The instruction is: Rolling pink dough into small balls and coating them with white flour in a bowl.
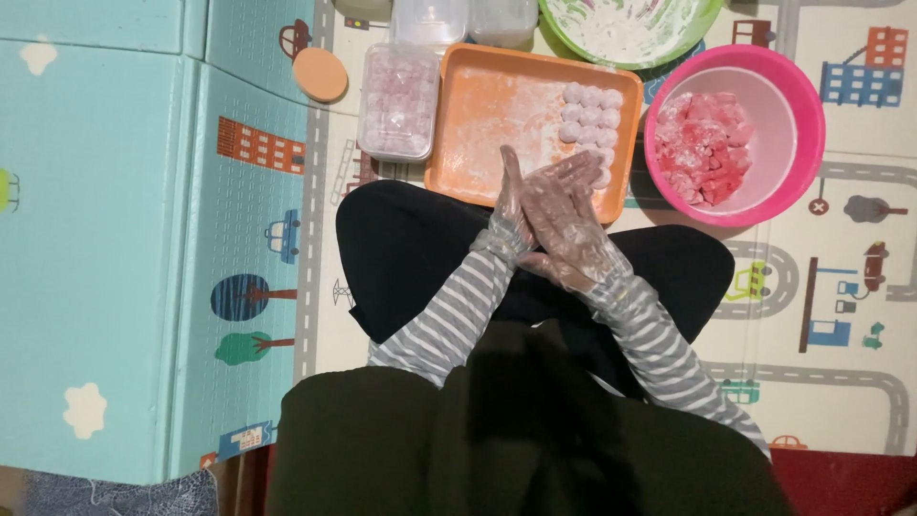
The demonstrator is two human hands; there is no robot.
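We press our gloved left hand and right hand flat together, fingers extended, likely rolling something hidden between the palms, above the orange tray of pink balls.

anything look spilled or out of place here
Nothing is spilled or knocked over. The orange tray has white powder smeared over its bare floor, with the pale balls crowded at its right end. The gloved left hand and right hand are pressed together.

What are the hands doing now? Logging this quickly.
Left hand: gloved, flat against the right; contents cannot be told.
Right hand: gloved, pressed over the left; contents cannot be told.
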